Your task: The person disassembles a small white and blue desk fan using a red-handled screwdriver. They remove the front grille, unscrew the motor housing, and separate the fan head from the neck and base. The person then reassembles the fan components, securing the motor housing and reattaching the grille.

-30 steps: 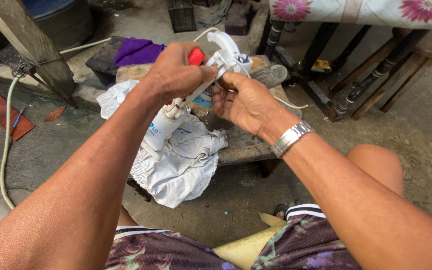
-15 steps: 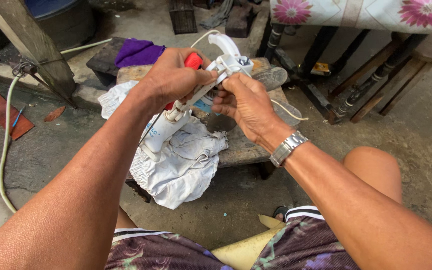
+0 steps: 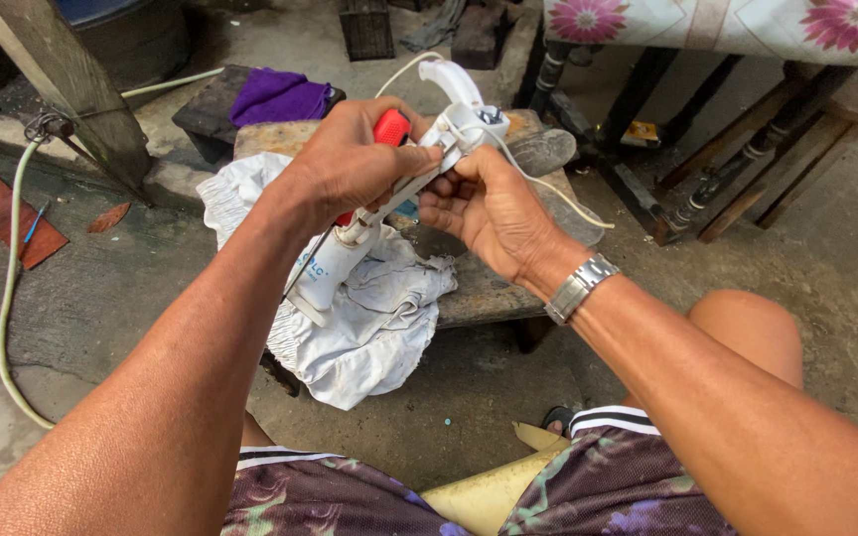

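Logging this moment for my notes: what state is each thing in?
left hand: closed around the red-handled tool
right hand: gripping the white plastic fitting from below
white cloth: crumpled, draped over the bench edge
purple cloth: bunched on a dark block
wristwatch: worn on right wrist

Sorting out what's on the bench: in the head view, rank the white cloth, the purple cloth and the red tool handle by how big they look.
1. White cloth, clearly the largest, draped over the bench edge.
2. Purple cloth, farther from the camera, so it may look smaller than it really is.
3. Red tool handle, smallest, mostly hidden in the left hand.
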